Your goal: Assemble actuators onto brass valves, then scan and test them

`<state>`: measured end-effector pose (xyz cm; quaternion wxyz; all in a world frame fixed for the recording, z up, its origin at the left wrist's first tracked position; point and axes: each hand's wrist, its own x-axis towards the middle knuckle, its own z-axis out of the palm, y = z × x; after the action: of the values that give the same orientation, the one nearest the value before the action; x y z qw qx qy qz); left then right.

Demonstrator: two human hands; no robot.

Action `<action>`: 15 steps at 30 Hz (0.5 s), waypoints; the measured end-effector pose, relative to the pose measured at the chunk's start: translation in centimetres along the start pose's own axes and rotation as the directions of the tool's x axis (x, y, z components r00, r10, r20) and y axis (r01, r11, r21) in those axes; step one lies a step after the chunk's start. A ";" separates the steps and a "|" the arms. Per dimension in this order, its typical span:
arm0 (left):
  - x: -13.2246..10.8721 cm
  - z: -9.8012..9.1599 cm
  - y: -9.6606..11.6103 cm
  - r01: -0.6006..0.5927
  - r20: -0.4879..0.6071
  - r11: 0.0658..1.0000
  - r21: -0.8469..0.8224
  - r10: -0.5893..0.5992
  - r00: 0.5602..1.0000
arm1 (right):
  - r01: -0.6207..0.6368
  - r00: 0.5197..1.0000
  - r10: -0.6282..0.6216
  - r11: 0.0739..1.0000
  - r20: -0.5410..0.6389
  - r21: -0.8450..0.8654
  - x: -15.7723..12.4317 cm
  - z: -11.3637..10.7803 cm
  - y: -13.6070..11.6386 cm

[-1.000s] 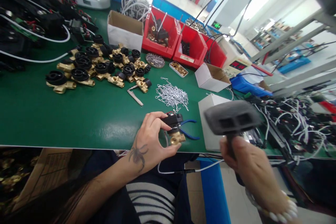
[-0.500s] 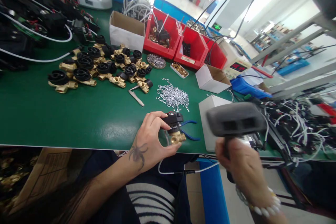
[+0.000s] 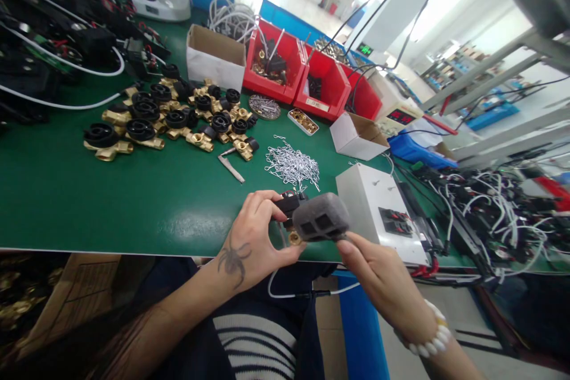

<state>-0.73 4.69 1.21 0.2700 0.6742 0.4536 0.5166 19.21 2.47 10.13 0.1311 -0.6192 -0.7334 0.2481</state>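
My left hand (image 3: 256, 231) is closed around a brass valve (image 3: 294, 238) with a black housing (image 3: 287, 204) on top, held near the table's front edge. A thin pale cable hangs from it. In my right hand (image 3: 378, 267) is a grey pistol-grip power tool (image 3: 321, 217) with two dark rectangular openings in its side. The tool's head is over the right side of the valve and hides part of it; whether they touch, I cannot tell. Just beyond lies a pile of silver wire clips (image 3: 293, 164).
Several brass valves with black caps (image 3: 176, 117) stand at the left, near a hex key (image 3: 231, 169). Red bins (image 3: 323, 86), white cardboard boxes (image 3: 216, 59) and a dish of screws (image 3: 265, 107) line the back. A white control box (image 3: 365, 196) is at the right.
My right hand has brought the grey power tool leftward from above the white control box to the valve. The tool now covers the blue-handled pliers. My left hand holds nearly still.
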 end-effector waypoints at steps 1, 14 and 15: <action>0.0 0.0 0.0 0.005 0.005 1.000 0.003 -0.005 1.000 | 0.007 0.999 -0.005 0.999 -0.050 0.034 0.0 -0.1 0.0; 0.0 -0.2 -0.1 0.029 0.031 1.000 0.003 -0.029 0.999 | 0.004 0.990 0.021 0.984 -0.137 0.177 -0.4 -0.7 0.0; 0.0 -0.2 -0.1 0.028 0.031 1.000 0.006 -0.028 0.999 | 0.008 0.989 0.020 0.983 -0.150 0.181 -0.3 -0.7 0.1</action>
<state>-0.92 4.67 1.19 0.2823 0.6764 0.4602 0.5010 19.69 2.28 10.71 0.2414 -0.6239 -0.6938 0.2667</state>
